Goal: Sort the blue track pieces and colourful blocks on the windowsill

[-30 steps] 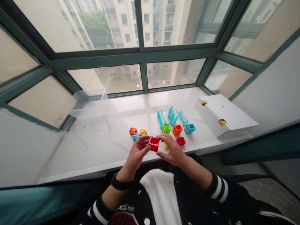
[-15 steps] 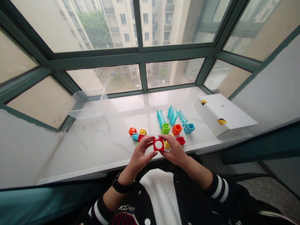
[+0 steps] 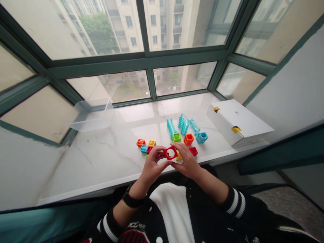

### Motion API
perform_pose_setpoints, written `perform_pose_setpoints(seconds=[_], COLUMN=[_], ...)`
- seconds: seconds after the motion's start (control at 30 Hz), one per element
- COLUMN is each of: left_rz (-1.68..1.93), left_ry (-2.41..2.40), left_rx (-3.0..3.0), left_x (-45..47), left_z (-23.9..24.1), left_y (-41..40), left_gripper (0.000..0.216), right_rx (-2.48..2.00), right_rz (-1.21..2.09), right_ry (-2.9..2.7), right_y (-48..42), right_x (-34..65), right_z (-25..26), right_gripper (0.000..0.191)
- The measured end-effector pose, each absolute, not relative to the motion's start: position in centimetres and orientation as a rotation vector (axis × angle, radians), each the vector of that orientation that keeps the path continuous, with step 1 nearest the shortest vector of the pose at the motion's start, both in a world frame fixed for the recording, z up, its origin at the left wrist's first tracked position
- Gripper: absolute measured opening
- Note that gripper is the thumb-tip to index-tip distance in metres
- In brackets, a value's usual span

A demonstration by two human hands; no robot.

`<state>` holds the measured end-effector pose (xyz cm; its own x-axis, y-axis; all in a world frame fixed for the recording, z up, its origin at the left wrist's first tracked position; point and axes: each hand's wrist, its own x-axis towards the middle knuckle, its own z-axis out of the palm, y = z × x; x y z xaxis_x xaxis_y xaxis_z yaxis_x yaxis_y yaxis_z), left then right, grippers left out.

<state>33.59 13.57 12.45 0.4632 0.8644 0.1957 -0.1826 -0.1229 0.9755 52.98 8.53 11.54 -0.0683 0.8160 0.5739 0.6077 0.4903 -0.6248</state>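
Both hands share the grip in the head view: the left hand (image 3: 152,163) and right hand (image 3: 187,162) are curled nearly closed, thumbs underneath, pinching a red block (image 3: 165,153) between their fingertips just below the centre of the frame. Held by its edges, its round hole stays uncovered, and the block is probably easy to turn that way.

Behind the left fingers lie an orange piece (image 3: 140,142), a blue piece (image 3: 144,149) and a yellow piece (image 3: 152,143), close together, perhaps to keep them within reach. Right of centre, a green cube (image 3: 176,137), an orange cube (image 3: 188,139) and a blue cube (image 3: 201,137) make a loose row, their open frames seemingly hard, glossy plastic. Ribbed, translucent turquoise tracks (image 3: 184,124) sit behind them, one of them curved.

Smooth, marble-veined stone seems to form the windowsill (image 3: 101,162). A clear, thin-walled bin (image 3: 95,125) stands at left; a matte white box (image 3: 243,118) at right bears yellow-and-black tabs (image 3: 236,129).
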Motion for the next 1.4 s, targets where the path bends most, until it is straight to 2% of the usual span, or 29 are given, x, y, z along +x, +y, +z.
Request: perform_pose_setpoints(seconds=[0.43, 0.57, 0.8, 1.07, 1.4], left_rz=[0.946, 0.817, 0.561, 0.303, 0.325], left_ry=[0.598, 0.503, 0.507, 0.874, 0.904], left_rx=[1.482, 1.433, 1.316, 1.104, 0.933], left_x=[39.4, 41.4, 43.1, 44.9, 47.2], left_z=[13.2, 12.9, 9.7, 5.1, 2.5], left_y=[13.3, 12.3, 9.8, 9.9, 10.5], left_gripper=[0.045, 0.056, 0.087, 0.094, 0.106], right_rx=[-1.375, -1.453, -1.566, -1.715, -1.728], right_rz=[0.145, 0.106, 0.129, 0.281, 0.364], right_ry=[-1.639, -1.557, -1.521, -1.419, -1.401], right_y=[7.2, 6.0, 4.5, 6.1, 7.7], right_x=[57.2, 59.8, 63.7, 65.2, 64.8], right_z=[11.0, 10.5, 8.3, 2.4, -1.6], right_gripper=[0.066, 0.070, 0.063, 0.065, 0.064])
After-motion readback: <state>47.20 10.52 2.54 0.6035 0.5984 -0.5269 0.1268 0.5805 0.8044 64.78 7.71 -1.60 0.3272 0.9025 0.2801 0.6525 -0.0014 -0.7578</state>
